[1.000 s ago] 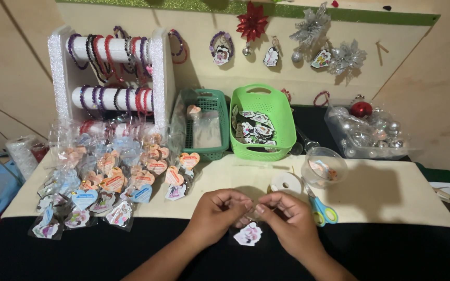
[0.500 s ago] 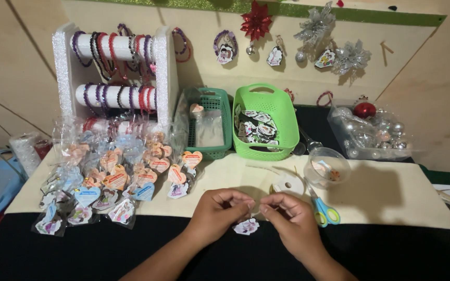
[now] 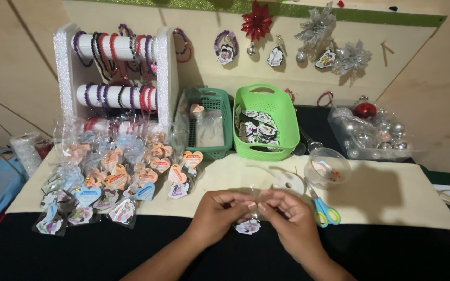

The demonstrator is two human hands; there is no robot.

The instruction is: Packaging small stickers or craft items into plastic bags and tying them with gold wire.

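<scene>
A cream mat (image 3: 391,200) covers the black table (image 3: 79,255) by a plywood wall (image 3: 444,93). The green basket (image 3: 263,99) holds cutouts; the bowl (image 3: 327,167) holds scraps. The left hand (image 3: 217,214) and right hand (image 3: 290,221) meet, pinching a charm (image 3: 248,226) over the table's near edge.

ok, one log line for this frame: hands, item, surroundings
left hand: pinching small printed charm | right hand: pinching same charm | scissors: right of hands | packaged heart charms: left, on table

viewpoint: single head camera, above the worktop (image 3: 391,198), close over it
facing: downward and toward 12 o'clock, wall behind
hands: low centre, near 6 o'clock
shared views: only one
</scene>
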